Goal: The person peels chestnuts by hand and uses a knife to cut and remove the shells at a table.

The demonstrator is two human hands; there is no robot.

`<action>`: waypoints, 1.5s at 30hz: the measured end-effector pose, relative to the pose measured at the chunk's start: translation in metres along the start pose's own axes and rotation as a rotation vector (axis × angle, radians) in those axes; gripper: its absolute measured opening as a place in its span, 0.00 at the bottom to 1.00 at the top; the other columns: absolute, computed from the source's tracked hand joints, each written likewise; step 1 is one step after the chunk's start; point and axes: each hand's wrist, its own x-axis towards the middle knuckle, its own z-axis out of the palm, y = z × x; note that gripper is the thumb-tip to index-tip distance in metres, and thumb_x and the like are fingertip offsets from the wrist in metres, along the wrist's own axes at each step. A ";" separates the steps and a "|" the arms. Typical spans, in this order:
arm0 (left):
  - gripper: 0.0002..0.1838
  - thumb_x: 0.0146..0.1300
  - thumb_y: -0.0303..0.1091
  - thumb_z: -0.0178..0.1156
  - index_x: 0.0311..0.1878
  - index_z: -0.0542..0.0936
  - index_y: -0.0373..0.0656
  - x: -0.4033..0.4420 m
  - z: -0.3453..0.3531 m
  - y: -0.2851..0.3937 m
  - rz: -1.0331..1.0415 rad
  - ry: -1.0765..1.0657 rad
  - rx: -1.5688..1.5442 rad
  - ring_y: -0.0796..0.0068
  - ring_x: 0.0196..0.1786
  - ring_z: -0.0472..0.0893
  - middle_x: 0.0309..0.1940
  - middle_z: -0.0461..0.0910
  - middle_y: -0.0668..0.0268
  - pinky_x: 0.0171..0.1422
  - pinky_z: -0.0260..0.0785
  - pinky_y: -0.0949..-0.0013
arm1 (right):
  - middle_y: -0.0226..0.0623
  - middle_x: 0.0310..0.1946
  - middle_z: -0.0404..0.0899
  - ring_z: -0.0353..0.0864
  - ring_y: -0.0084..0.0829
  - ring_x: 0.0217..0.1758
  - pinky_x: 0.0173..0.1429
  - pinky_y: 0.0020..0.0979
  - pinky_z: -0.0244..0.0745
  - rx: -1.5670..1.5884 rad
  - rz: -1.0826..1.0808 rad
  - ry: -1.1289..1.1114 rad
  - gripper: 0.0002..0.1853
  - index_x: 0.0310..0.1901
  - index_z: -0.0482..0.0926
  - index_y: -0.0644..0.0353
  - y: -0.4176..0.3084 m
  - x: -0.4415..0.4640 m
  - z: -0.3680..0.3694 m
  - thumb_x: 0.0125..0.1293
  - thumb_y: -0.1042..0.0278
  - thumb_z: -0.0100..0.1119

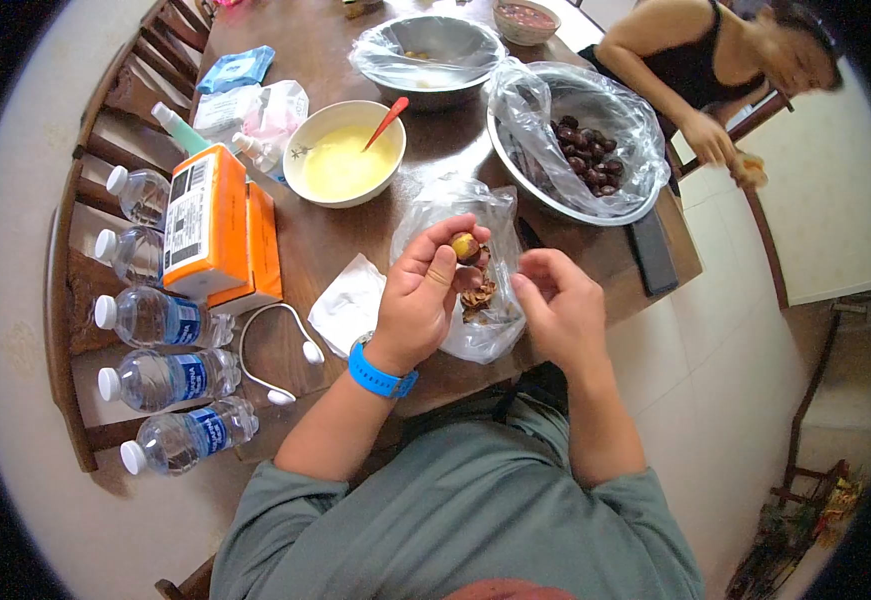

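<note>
My left hand [423, 290], with a blue watch at the wrist, pinches a partly peeled chestnut [465, 247] that shows yellow flesh and some brown skin. Just to its right is my right hand [563, 305], fingers curled toward the thumb; whether anything is between them is hidden. Beneath both hands a clear plastic bag [495, 335] lies on the table, with brown shell pieces [477, 297] on it. Dark chestnuts [588, 158] fill part of a plastic-lined metal bowl [503, 150] beyond my right hand.
On the wooden table [335, 240] are a yellow-filled bowl [347, 155] with a red spoon, another lined bowl [435, 90], orange boxes [205, 225], a tissue [347, 305], white earphones [312, 352] and a phone [652, 252]. Several water bottles [170, 375] stand left. A person [685, 70] is at upper right.
</note>
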 end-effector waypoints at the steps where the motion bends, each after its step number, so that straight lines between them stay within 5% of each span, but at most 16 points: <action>1: 0.19 0.77 0.34 0.43 0.65 0.68 0.37 0.000 0.004 0.004 -0.018 0.007 -0.046 0.75 0.53 0.76 0.58 0.74 0.61 0.54 0.70 0.73 | 0.42 0.36 0.81 0.81 0.41 0.40 0.48 0.37 0.74 -0.176 -0.095 0.056 0.14 0.42 0.78 0.64 0.014 -0.003 -0.006 0.57 0.67 0.65; 5: 0.21 0.76 0.37 0.45 0.67 0.66 0.37 0.000 0.004 0.004 -0.056 -0.009 -0.157 0.72 0.48 0.77 0.58 0.73 0.57 0.50 0.71 0.71 | 0.45 0.41 0.76 0.75 0.48 0.47 0.55 0.43 0.69 -0.636 -0.105 0.148 0.18 0.46 0.77 0.63 0.045 -0.022 -0.018 0.55 0.65 0.67; 11: 0.20 0.76 0.38 0.45 0.65 0.68 0.39 0.001 -0.001 0.000 -0.053 -0.063 -0.274 0.74 0.43 0.75 0.53 0.76 0.58 0.43 0.67 0.74 | 0.49 0.42 0.74 0.75 0.49 0.45 0.52 0.43 0.70 -0.618 -0.026 0.070 0.16 0.46 0.76 0.64 0.058 -0.030 -0.024 0.58 0.68 0.64; 18: 0.18 0.75 0.36 0.47 0.62 0.70 0.39 0.004 -0.002 -0.001 -0.037 0.031 -0.214 0.72 0.47 0.78 0.54 0.76 0.60 0.48 0.71 0.73 | 0.48 0.39 0.76 0.79 0.43 0.42 0.47 0.38 0.73 -0.073 0.155 -0.028 0.14 0.50 0.72 0.68 0.032 -0.045 -0.036 0.67 0.68 0.55; 19: 0.18 0.75 0.35 0.48 0.63 0.69 0.39 0.003 -0.001 0.000 -0.060 0.051 -0.208 0.71 0.49 0.78 0.55 0.76 0.60 0.49 0.71 0.72 | 0.40 0.35 0.76 0.78 0.31 0.34 0.40 0.30 0.72 0.097 0.204 -0.076 0.14 0.51 0.71 0.67 0.021 -0.046 -0.035 0.69 0.68 0.55; 22: 0.18 0.72 0.31 0.51 0.62 0.69 0.39 0.001 0.006 -0.002 -0.060 0.060 -0.163 0.66 0.57 0.77 0.56 0.76 0.59 0.58 0.71 0.69 | 0.33 0.34 0.75 0.73 0.20 0.30 0.35 0.22 0.68 0.634 0.237 -0.104 0.14 0.51 0.71 0.65 0.015 -0.044 -0.018 0.69 0.67 0.56; 30: 0.15 0.70 0.24 0.52 0.58 0.71 0.36 -0.002 0.008 -0.011 0.082 -0.044 0.077 0.63 0.64 0.74 0.59 0.74 0.55 0.69 0.65 0.62 | 0.24 0.28 0.75 0.67 0.14 0.21 0.23 0.19 0.61 0.928 0.287 -0.177 0.12 0.49 0.75 0.61 -0.006 -0.004 0.018 0.68 0.67 0.60; 35: 0.15 0.70 0.24 0.52 0.59 0.70 0.36 0.001 0.011 -0.004 0.063 -0.098 -0.052 0.61 0.63 0.75 0.59 0.75 0.54 0.69 0.65 0.61 | 0.26 0.33 0.80 0.74 0.14 0.30 0.32 0.19 0.68 0.889 0.208 -0.134 0.10 0.47 0.77 0.62 -0.003 0.002 0.022 0.67 0.69 0.61; 41: 0.18 0.72 0.30 0.53 0.62 0.70 0.36 -0.001 0.013 -0.010 0.011 0.133 0.053 0.72 0.53 0.79 0.52 0.79 0.59 0.59 0.71 0.70 | 0.32 0.39 0.83 0.80 0.21 0.42 0.47 0.25 0.76 0.666 0.120 -0.092 0.11 0.47 0.79 0.65 -0.003 0.004 0.021 0.66 0.70 0.61; 45: 0.19 0.72 0.32 0.53 0.63 0.69 0.37 0.000 -0.005 -0.010 -0.181 0.032 0.205 0.79 0.45 0.79 0.50 0.79 0.61 0.51 0.73 0.74 | 0.35 0.39 0.83 0.80 0.22 0.43 0.49 0.26 0.75 0.516 0.106 -0.109 0.12 0.49 0.78 0.65 -0.006 0.005 0.013 0.67 0.69 0.59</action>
